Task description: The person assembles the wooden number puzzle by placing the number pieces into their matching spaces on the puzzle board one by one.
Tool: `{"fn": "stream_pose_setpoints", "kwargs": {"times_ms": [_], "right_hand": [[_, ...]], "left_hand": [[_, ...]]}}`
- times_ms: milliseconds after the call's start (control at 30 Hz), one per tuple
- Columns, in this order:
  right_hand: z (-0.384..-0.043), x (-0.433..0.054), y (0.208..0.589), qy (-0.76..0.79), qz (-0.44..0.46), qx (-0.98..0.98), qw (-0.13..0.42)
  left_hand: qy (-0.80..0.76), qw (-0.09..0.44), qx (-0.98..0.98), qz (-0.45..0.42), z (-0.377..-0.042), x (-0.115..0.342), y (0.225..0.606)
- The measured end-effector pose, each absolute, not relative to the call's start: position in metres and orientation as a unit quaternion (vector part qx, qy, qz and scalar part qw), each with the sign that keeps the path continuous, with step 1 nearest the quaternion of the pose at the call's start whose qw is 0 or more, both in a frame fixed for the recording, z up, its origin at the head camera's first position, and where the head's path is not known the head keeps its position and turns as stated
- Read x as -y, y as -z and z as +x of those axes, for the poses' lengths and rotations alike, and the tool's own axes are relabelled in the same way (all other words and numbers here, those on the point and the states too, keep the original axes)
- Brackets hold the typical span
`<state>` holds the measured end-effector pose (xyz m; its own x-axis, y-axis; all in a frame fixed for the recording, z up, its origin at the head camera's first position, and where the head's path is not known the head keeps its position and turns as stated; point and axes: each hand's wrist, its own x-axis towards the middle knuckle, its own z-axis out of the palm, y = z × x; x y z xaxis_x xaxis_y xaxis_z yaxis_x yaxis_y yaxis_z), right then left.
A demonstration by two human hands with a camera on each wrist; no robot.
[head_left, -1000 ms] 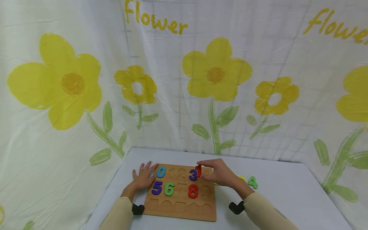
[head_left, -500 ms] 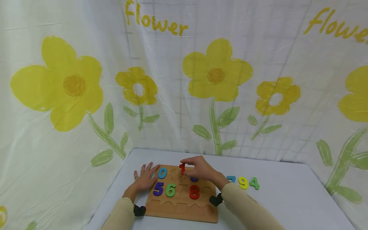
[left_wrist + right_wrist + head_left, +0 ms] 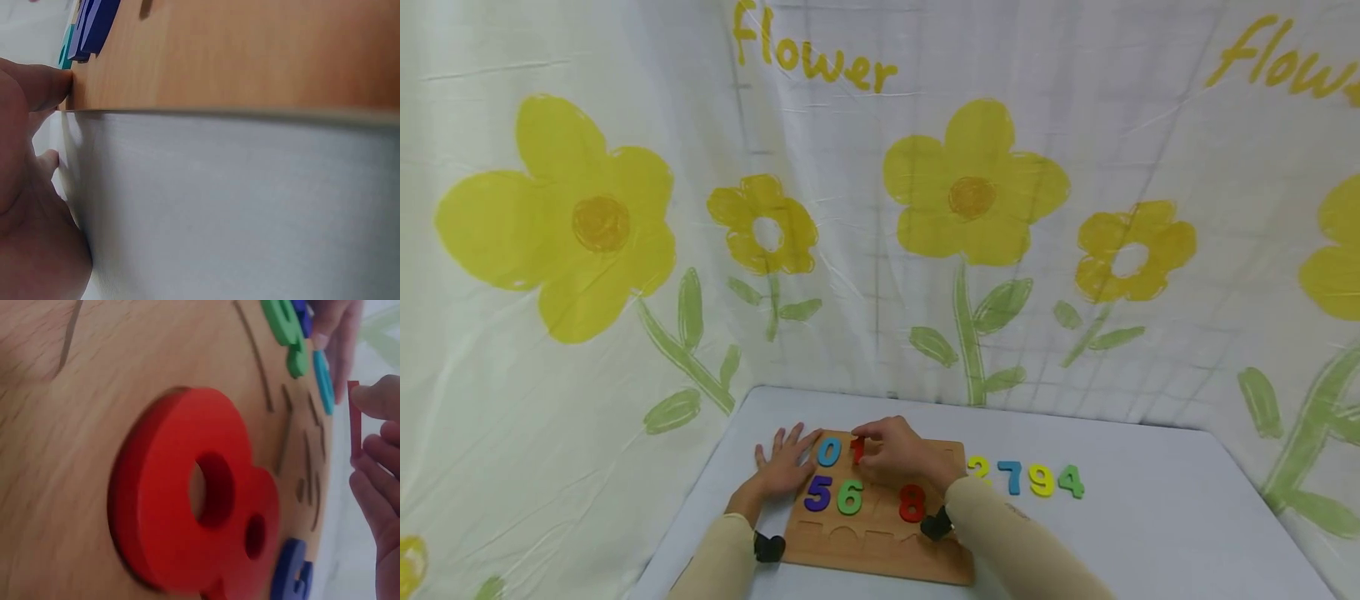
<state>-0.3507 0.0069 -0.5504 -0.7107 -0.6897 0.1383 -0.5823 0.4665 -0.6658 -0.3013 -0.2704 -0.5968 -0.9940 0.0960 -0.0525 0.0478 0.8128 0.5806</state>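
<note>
My right hand (image 3: 895, 450) further left, red 1 (image 3: 858, 451) now beside blue 0 (image 3: 821, 452) (past purple 3 (image 3: 287, 565)), yellow 2 (image 3: 979, 466) uncovered

A red numeral 1 (image 3: 857, 451), thin and flat (seen edge-on at the right wrist view's right), is pinched just off the wooden board (image 3: 880, 560), low centre of the head frame. The tan, rectangular board lies flat there, its face shallowly recessed.
</note>
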Motion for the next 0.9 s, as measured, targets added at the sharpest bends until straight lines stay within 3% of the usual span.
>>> {"fn": "stream_pose_setpoints", "kwargs": {"times_ms": [900], "right_hand": [[-0.343, 0.009, 0.561, 0.243, -0.371, -0.896, 0.031]], "left_hand": [[-0.313, 0.050, -0.947, 0.041, -0.290, 0.266, 0.576]]}}
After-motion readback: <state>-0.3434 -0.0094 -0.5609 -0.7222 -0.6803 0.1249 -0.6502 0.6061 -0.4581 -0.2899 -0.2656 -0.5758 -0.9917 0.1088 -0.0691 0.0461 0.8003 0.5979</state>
